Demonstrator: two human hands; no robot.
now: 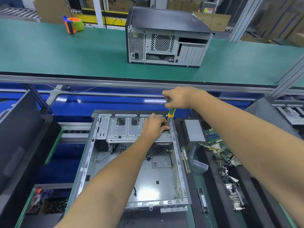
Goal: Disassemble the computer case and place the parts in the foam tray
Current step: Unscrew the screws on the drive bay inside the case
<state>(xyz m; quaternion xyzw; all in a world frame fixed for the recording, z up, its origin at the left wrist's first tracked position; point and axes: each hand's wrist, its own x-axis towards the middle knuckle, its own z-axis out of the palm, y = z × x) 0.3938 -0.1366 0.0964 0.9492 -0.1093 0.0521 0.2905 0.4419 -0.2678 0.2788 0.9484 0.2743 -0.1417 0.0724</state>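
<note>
**A:** What could go wrong from here?

**B:** Start near: the case point(131, 162) lies open in front of me, its floor almost stripped, only loose cables left. The foam tray point(212, 170) sits just right of it, already holding a board point(220, 150) and a heatsink. If a freed screw drops, I reckon it rolls under those cables or into the tray's clutter.

**A:** And further in?

**B:** At the far right corner of the case, my left hand point(155, 126) rests on the drive cage point(125, 129), fingers curled at a small green part beside the screwdriver point(171, 111) tip. I can't tell exactly what they pinch. If the tip slips off the screw, it could jab those fingers or strip the head.

**A:** Your right hand?

**B:** My right hand point(177, 97) is above, clamped round the top of the green-and-yellow handle, wrist bent, the shaft nearly upright and leaning slightly left at the tip. Both forearms reach far across the case, so my leverage is poor. Beyond, on the green belt point(65, 55), stands 1 more case point(166, 38).
</note>
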